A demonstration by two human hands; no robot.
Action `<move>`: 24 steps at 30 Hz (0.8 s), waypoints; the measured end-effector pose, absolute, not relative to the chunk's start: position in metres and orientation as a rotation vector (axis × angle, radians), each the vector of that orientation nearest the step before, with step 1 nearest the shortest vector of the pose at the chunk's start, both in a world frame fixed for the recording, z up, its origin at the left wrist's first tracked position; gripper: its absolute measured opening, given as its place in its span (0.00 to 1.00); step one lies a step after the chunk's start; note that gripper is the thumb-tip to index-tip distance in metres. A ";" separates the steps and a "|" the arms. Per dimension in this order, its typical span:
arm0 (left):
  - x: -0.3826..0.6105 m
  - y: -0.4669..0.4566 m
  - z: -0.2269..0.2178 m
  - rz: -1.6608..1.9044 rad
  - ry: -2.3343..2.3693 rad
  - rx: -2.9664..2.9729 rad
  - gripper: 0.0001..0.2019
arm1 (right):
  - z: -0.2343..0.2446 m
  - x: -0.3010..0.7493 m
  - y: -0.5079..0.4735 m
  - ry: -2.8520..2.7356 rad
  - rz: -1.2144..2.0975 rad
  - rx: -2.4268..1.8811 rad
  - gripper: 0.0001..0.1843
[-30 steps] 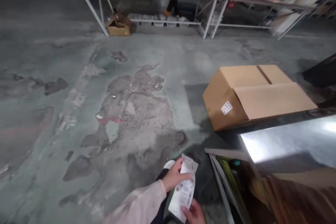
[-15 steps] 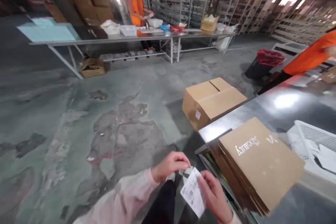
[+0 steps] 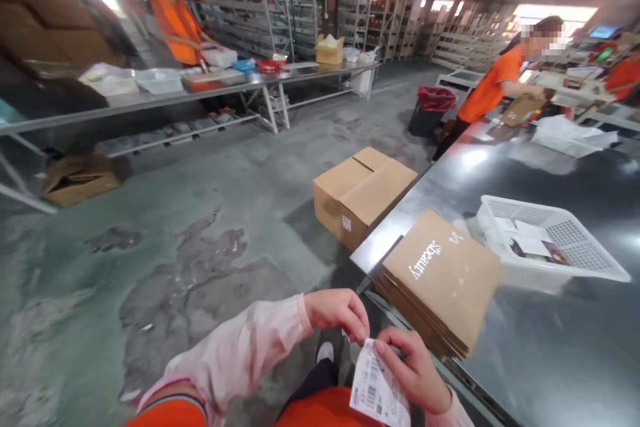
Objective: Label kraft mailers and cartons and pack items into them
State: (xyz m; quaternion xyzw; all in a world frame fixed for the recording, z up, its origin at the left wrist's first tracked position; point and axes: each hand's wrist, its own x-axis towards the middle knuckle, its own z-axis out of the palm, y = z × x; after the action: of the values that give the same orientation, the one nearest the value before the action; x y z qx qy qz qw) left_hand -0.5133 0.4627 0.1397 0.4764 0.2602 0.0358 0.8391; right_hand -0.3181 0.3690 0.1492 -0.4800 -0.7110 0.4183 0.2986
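Both my hands hold a white printed label (image 3: 376, 393) with barcodes, low in the view in front of my body. My left hand (image 3: 337, 312) pinches its top edge with closed fingers. My right hand (image 3: 413, 370) grips its right side, fingers curled over the paper. A stack of flat brown cardboard mailers (image 3: 440, 280) printed "Beauty" lies just right of my hands, on the corner of a shiny metal table (image 3: 550, 347).
A white plastic basket (image 3: 590, 257) with papers sits on the table. A closed cardboard box (image 3: 363, 193) stands on the concrete floor. People in orange work at the far bench (image 3: 210, 90) and at the right. An open box (image 3: 80, 177) lies left.
The view has risen from the floor toward the room and table. My hands have closed in on the label, now held higher and pinched at its top by both.
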 end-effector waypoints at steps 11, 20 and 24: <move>-0.441 0.459 0.123 0.042 0.429 0.572 0.07 | 0.160 -0.271 0.369 -2.016 0.160 -0.985 0.11; -0.392 0.442 0.112 0.515 0.502 1.442 0.15 | 0.137 -0.226 0.347 -1.654 0.286 -1.411 0.06; -0.379 0.444 0.102 0.576 0.545 1.558 0.14 | 0.132 -0.222 0.339 -1.619 0.139 -1.644 0.13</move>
State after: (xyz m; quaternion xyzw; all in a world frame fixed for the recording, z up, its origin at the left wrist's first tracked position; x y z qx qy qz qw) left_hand -0.3793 0.4444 0.1024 0.6834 0.2391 0.2529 0.6417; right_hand -0.2216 0.3386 0.1319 -0.6510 -0.6408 0.0550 0.4031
